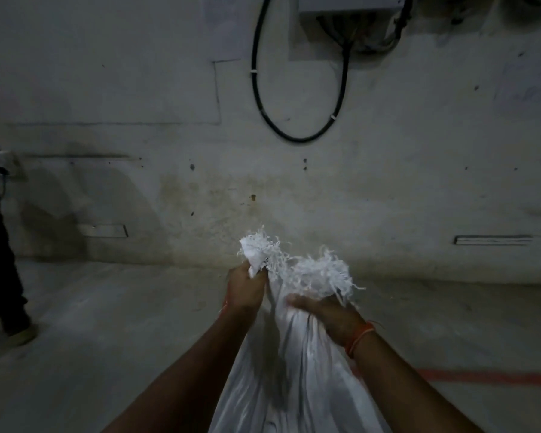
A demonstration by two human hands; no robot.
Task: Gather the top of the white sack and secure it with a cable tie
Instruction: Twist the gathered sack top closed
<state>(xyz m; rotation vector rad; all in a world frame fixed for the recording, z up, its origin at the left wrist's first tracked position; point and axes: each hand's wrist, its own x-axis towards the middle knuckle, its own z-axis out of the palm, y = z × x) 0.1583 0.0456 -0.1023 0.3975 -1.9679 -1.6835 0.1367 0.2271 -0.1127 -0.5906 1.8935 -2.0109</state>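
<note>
White sack stands lower centre of frame, on the floor, its neck pulled up toward me. My left hand is clenched on one frayed corner of the mouth, keeping it taut. My right hand wraps the neck just beside it, fingers bunching cloth so the opening narrows. No cable tie in sight, so still gathering, I'd say.

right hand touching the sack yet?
Touching. Head view: the right hand presses against the white sack just below its frayed top, fingers on the fabric.
</note>
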